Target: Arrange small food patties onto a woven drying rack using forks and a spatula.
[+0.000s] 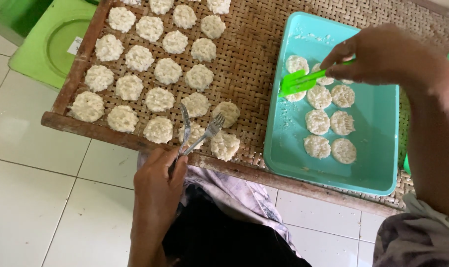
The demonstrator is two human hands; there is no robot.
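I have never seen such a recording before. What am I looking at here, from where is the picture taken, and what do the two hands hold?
There is no machine: a person works with two bare hands, and one camera on the person's head looks down at them. The left hand holds two metal forks over a woven drying tray with a wooden frame, which carries rows of flat white rice cakes. The right hand holds a green plastic spatula, its blade over a turquoise plastic tray that rests on the woven one. About ten similar white cakes lie in that tray. Below is a white tiled floor, and a green stool stands at the upper left.
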